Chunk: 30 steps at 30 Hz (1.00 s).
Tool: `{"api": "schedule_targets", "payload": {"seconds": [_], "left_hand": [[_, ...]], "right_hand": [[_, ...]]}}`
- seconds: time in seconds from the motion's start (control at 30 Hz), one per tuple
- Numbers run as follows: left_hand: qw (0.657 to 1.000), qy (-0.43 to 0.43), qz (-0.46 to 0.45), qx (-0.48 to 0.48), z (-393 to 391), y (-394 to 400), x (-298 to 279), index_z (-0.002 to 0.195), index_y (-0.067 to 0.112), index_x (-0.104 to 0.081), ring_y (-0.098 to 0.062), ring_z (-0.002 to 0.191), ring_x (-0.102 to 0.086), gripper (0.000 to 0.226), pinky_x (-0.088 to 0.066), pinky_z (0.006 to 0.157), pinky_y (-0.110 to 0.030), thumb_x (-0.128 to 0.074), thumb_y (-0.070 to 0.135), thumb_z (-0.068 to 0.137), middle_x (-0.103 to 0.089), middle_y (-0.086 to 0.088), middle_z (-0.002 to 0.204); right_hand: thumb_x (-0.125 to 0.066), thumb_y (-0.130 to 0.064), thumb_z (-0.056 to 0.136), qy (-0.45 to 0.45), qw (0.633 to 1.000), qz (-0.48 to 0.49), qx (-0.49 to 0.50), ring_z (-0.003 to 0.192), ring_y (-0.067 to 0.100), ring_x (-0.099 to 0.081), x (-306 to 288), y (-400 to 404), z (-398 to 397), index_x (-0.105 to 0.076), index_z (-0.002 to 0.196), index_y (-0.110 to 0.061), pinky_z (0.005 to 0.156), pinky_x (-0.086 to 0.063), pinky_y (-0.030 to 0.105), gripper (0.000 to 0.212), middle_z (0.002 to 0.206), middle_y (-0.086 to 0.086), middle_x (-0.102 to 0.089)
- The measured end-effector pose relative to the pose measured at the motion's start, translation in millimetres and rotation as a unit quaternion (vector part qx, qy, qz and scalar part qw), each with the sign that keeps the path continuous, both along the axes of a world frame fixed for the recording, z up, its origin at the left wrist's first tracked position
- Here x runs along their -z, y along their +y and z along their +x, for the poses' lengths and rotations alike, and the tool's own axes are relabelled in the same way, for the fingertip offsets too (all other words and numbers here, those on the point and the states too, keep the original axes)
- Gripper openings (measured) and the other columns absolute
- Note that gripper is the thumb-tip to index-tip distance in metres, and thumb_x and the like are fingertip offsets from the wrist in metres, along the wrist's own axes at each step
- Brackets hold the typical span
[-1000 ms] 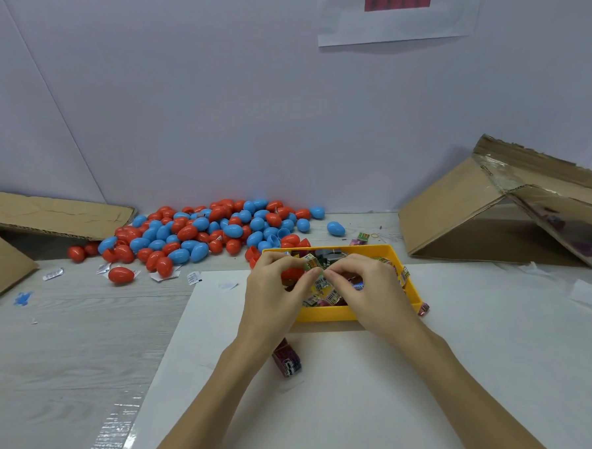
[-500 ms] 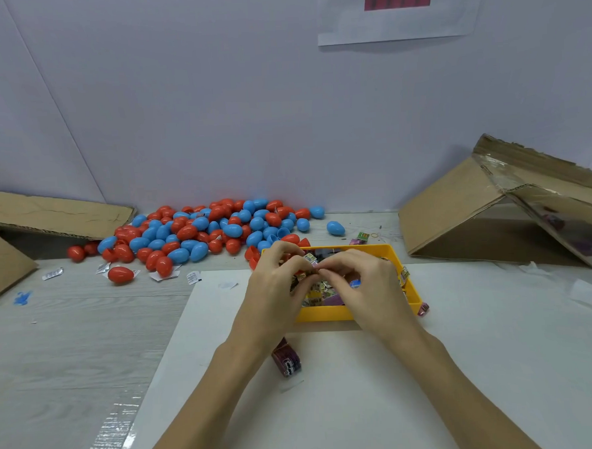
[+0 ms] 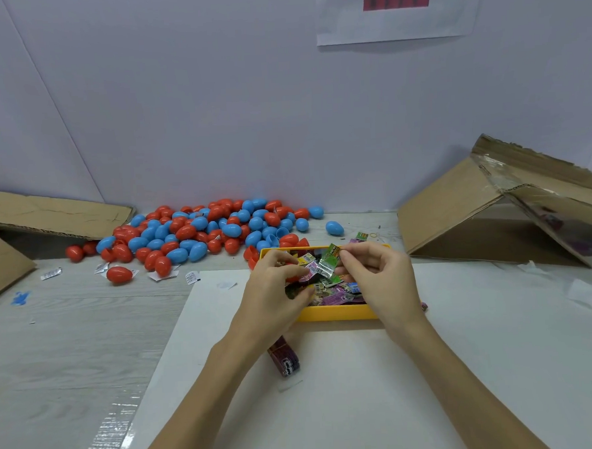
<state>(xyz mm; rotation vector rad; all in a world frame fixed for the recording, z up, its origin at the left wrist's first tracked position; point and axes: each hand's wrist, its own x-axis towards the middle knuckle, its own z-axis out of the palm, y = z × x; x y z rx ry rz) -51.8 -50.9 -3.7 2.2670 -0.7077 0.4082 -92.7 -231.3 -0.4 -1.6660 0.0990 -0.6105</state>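
**Green packet held between the hands, above the tray**

The right hand point(image 3: 376, 278) pinches the green packet point(image 3: 330, 262) by its upper right end, thumb and forefinger closed on it, above the yellow tray point(image 3: 337, 314) of small packets. The packet is tilted, its long axis running from that pinch down and to the left. Its free end therefore points at the left hand point(image 3: 274, 287), just beside it. The left hand's fingers curl round a red piece point(image 3: 292, 278), probably an egg half, though it is mostly hidden. The likely next move is a short push leftward along the packet's length into that piece. The pile of red and blue eggs point(image 3: 199, 233) lies well apart, by the wall
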Motion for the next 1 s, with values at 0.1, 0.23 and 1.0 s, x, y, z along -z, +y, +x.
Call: {"api": "schedule_targets", "payload": {"seconds": [0.1, 0.23, 1.0], "left_hand": [[1.000, 0.006, -0.023, -0.003, -1.0, 1.3, -2.9, 0.106, 0.015, -0.078, -0.009, 0.108, -0.055, 0.032, -0.045, 0.089, -0.010, -0.087, 0.029, 0.079, -0.057, 0.003, 0.116], [0.994, 0.016, -0.106, -0.001, -3.3, -3.0, -7.1, 0.092, 0.019, -0.080, -0.002, 0.104, -0.058, 0.018, -0.047, 0.086, -0.013, -0.081, 0.034, 0.083, -0.061, 0.010, 0.105], [0.998, -0.031, -0.053, 0.032, -5.8, -2.6, -9.5, 0.095, 0.008, -0.079, -0.014, 0.106, -0.061, 0.011, -0.048, 0.089, -0.014, -0.081, 0.010, 0.085, -0.064, -0.003, 0.109]], "right_hand": [[-0.070, -0.006, 0.095, 0.012, 1.000, -0.005, 0.003, 0.078, 0.015, -0.077, 2.0, -0.2, 1.2, -0.075, 0.099, -0.008, 0.078, -0.063, 0.033, 0.007, 0.083, 0.006, -0.078], [-0.071, -0.008, 0.095, 0.017, 1.000, -0.002, 0.002, 0.081, 0.016, -0.077, 3.0, 1.9, 1.5, -0.075, 0.101, -0.007, 0.077, -0.062, 0.033, 0.008, 0.085, 0.005, -0.078], [-0.075, -0.009, 0.092, -0.057, 0.936, -0.344, -0.040, 0.095, 0.008, -0.066, -1.5, 3.7, -5.0, -0.079, 0.104, -0.017, 0.087, -0.053, 0.024, 0.015, 0.100, -0.003, -0.072]]}}
